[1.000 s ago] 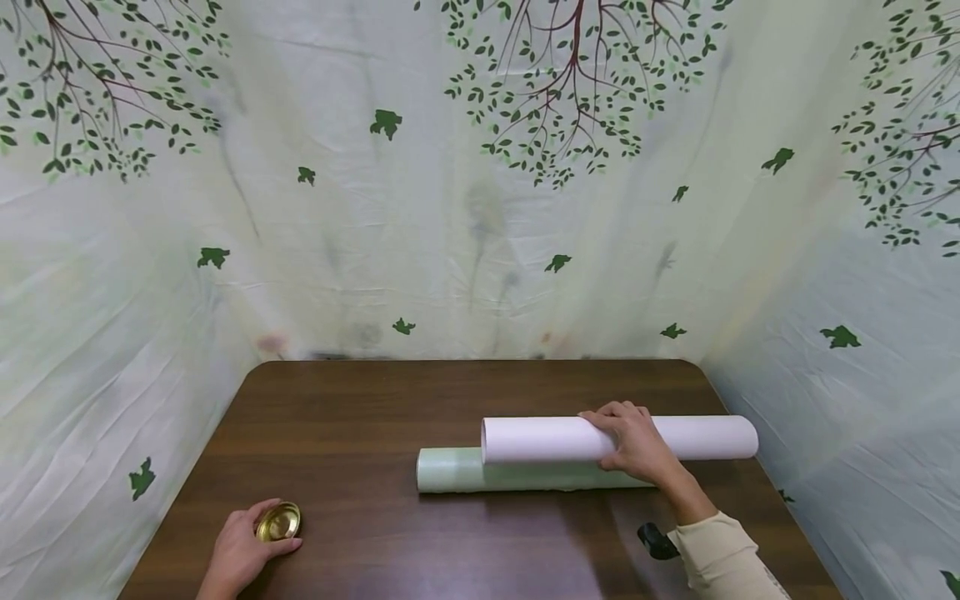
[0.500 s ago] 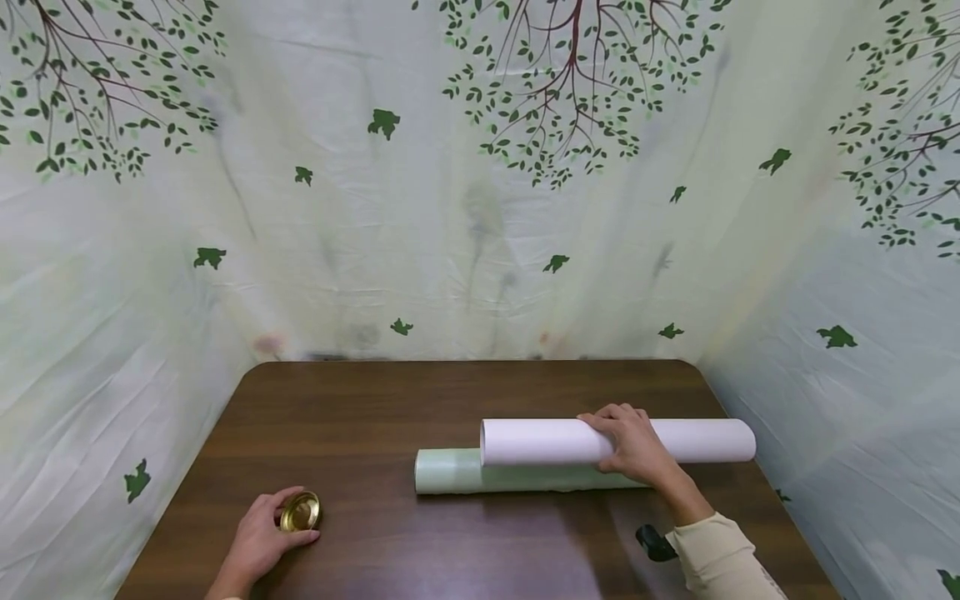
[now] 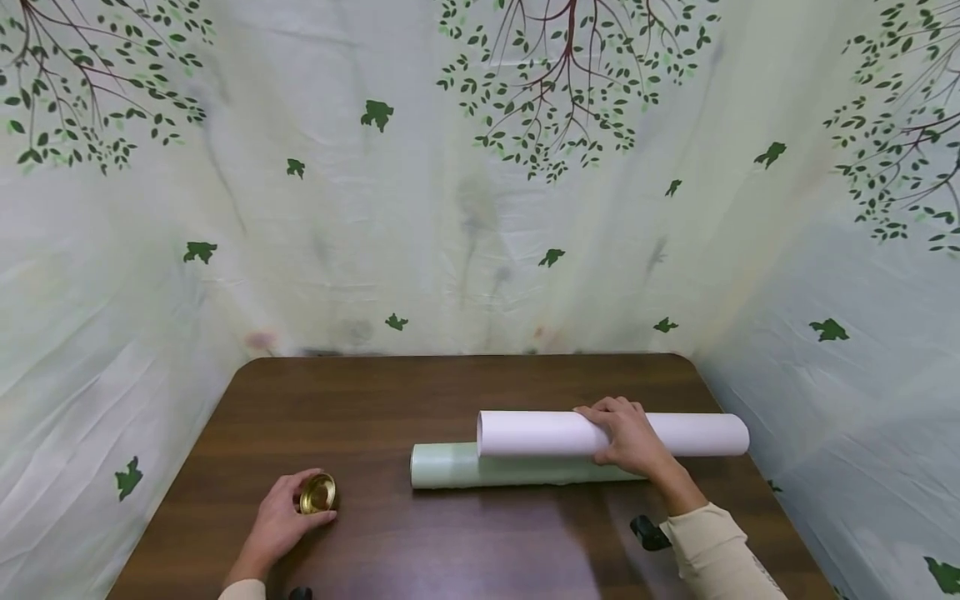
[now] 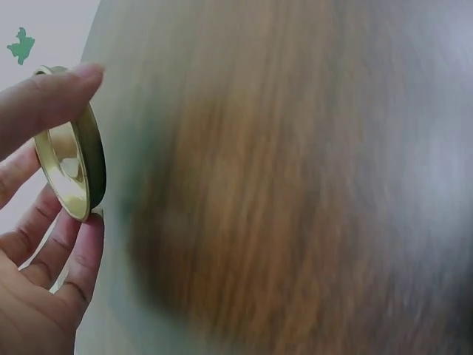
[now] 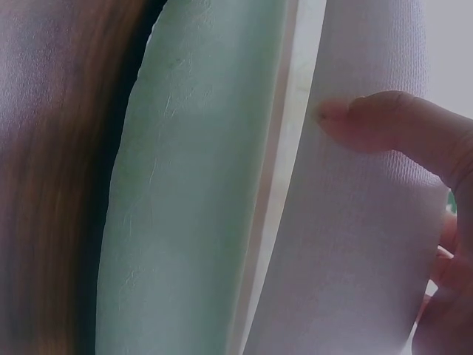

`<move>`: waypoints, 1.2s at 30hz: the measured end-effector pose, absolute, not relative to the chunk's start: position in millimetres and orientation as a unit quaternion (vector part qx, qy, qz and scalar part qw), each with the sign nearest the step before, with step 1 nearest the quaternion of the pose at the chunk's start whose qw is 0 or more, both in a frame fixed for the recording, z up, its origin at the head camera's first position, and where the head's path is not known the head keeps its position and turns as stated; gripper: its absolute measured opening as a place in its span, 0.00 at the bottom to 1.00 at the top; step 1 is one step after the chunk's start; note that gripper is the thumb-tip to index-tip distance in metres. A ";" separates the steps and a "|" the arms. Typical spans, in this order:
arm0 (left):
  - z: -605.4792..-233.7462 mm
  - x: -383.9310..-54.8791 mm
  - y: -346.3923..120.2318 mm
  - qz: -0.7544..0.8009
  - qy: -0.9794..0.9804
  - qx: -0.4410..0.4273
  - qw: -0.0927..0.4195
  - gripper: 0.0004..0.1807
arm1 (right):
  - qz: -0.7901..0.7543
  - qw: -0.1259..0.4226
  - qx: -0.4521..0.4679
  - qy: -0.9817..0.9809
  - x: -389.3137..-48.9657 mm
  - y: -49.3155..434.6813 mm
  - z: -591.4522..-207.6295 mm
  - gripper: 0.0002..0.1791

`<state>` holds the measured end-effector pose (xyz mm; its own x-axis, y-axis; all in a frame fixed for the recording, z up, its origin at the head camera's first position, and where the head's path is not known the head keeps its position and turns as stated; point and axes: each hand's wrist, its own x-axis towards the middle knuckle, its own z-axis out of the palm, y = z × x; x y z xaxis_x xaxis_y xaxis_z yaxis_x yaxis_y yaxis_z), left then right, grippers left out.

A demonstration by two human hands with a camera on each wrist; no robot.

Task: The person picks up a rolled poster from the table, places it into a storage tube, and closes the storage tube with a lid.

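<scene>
My left hand (image 3: 279, 521) holds a small round gold-coloured metal bowl (image 3: 318, 493) by its rim, at the left part of the table. In the left wrist view the bowl (image 4: 68, 166) stands on edge between the thumb and the fingertips, its hollow side partly showing. At the right, my right hand (image 3: 630, 437) grips a long white roll (image 3: 532, 433) around its middle. Just in front of and partly under it lies a pale green roll (image 3: 450, 467), its right part hidden. Thumb and white roll (image 5: 347, 222) show close up in the right wrist view.
Both rolls are on or over the brown wooden table (image 3: 360, 400). A pale cloth with printed leaves (image 3: 465, 208) surrounds the table's back and sides. A black device (image 3: 649, 533) sits at the right wrist; part of another (image 3: 300, 592) shows near the left.
My left hand has moved right and slightly away from me with the bowl. The right hand keeps its grip on the white roll, nearly still. The head view has shifted a little.
</scene>
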<state>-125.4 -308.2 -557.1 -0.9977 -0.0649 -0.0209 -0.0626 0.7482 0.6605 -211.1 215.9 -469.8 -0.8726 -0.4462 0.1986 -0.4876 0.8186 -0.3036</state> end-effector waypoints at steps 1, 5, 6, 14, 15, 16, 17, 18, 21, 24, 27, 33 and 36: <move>-556.7 -126.9 -305.6 -0.360 -0.932 0.036 0.003 0.41 | 0.176 0.060 0.245 -0.952 -211.2 216.4 -469.1 0.40; -555.1 -131.6 -295.6 -0.382 -0.923 0.042 0.009 0.41 | 0.172 0.062 0.248 -0.951 -212.8 218.2 -468.7 0.41; -554.6 -132.5 -293.3 -0.389 -0.920 0.043 0.010 0.41 | 0.172 0.062 0.248 -0.951 -213.1 218.5 -468.7 0.41; -550.3 -140.0 -276.6 -0.406 -0.913 0.032 0.017 0.38 | 0.177 0.049 0.251 -0.950 -215.4 219.5 -471.9 0.41; -550.3 -140.6 -274.5 -0.404 -0.914 0.026 0.021 0.38 | 0.178 0.050 0.252 -0.950 -215.5 219.6 -471.8 0.41; -550.2 -141.2 -272.4 -0.403 -0.915 0.022 0.025 0.38 | 0.176 0.051 0.254 -0.950 -215.6 219.7 -471.5 0.41; -550.2 -141.7 -270.4 -0.402 -0.915 0.018 0.030 0.37 | 0.176 0.052 0.255 -0.949 -215.9 219.7 -471.4 0.41; -550.2 -142.3 -268.3 -0.402 -0.915 0.014 0.037 0.38 | 0.176 0.053 0.256 -0.949 -216.1 219.7 -471.1 0.41; -548.9 -144.4 -262.1 -0.409 -0.911 -0.003 0.056 0.38 | 0.178 0.055 0.259 -0.948 -217.0 219.3 -470.2 0.41; -545.5 -147.1 -256.0 -0.425 -0.902 -0.021 0.066 0.38 | 0.180 0.058 0.259 -0.947 -217.9 218.6 -469.8 0.41; -540.7 -149.5 -250.7 -0.442 -0.894 -0.028 0.062 0.38 | 0.184 0.057 0.257 -0.947 -218.9 217.7 -469.8 0.41; -532.0 -153.9 -239.1 -0.464 -0.885 -0.018 0.036 0.38 | 0.189 0.043 0.246 -0.950 -219.6 216.3 -472.1 0.40; -529.4 -155.9 -232.5 -0.472 -0.881 -0.023 0.025 0.39 | 0.192 0.034 0.243 -0.950 -219.1 215.1 -473.1 0.40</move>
<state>-155.9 -232.5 -529.4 -0.9977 0.0165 0.0657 0.0638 0.5533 0.8305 -219.1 215.1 -473.1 -0.8792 -0.4493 0.1584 -0.4756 0.8075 -0.3489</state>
